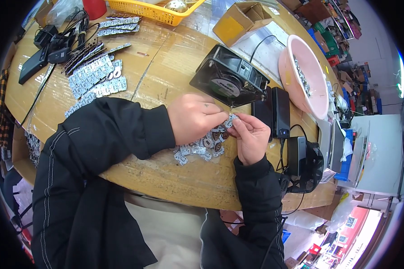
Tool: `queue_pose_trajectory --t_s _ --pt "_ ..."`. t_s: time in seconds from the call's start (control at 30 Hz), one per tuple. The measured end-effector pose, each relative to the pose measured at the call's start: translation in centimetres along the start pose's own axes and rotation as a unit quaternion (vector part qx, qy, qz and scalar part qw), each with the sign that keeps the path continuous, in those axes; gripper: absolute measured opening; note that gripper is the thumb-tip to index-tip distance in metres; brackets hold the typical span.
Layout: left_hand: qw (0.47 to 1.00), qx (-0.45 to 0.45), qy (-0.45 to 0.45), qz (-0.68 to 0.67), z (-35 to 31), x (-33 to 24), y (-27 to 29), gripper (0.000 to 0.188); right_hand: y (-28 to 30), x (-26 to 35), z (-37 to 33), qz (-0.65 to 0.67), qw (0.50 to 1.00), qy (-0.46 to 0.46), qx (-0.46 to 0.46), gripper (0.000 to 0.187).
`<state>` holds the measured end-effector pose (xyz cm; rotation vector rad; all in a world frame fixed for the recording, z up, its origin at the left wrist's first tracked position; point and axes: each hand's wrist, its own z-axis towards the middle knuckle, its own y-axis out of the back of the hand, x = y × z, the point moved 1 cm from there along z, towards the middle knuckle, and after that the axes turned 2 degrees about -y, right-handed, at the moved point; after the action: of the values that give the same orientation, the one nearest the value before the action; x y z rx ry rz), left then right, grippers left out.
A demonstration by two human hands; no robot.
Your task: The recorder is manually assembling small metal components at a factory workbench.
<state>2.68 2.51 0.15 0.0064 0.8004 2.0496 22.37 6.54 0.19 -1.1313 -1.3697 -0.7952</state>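
Observation:
Between my hands is a small white circuit board with dark parts on it. My right hand pinches it between thumb and fingers. My left hand is closed, its fingertips at the board's left edge; the fingertips themselves are partly hidden. Just below my hands, a loose pile of similar small boards lies on the wooden table, some with round brown or white parts. Directly beyond my hands stands a black square fan.
A pink basin with small pieces inside stands at right, near black flat devices and cables. Rows of board panels and black adapters lie at left. Farther back are a yellow basket and an open cardboard box.

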Motion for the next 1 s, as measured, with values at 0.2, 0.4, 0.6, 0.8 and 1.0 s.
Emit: queue_pose_trajectory --t_s 0.2,0.4,0.6,0.8,1.0 --pt "1.000 0.002 -0.013 -0.001 -0.2 -0.1 0.0 0.038 0.5 0.1 0.3 0.035 0.999 -0.015 0.015 0.014" --pt "1.000 0.025 0.012 -0.007 -0.4 -0.2 0.0 0.037 0.5 0.2 0.2 -0.015 0.999 -0.008 0.050 0.015" --pt "1.000 0.008 0.015 0.020 0.0 0.1 0.2 0.026 0.6 0.1 0.3 -0.005 0.999 -0.012 0.052 0.014" --pt "0.998 0.031 -0.048 -0.010 -0.1 0.3 0.5 0.033 0.4 0.2 -0.2 0.025 0.999 0.003 0.038 0.015" --pt "0.996 0.013 0.028 -0.085 -0.7 0.5 0.8 0.024 0.9 1.4 -0.3 -0.133 0.977 0.141 0.088 0.016"
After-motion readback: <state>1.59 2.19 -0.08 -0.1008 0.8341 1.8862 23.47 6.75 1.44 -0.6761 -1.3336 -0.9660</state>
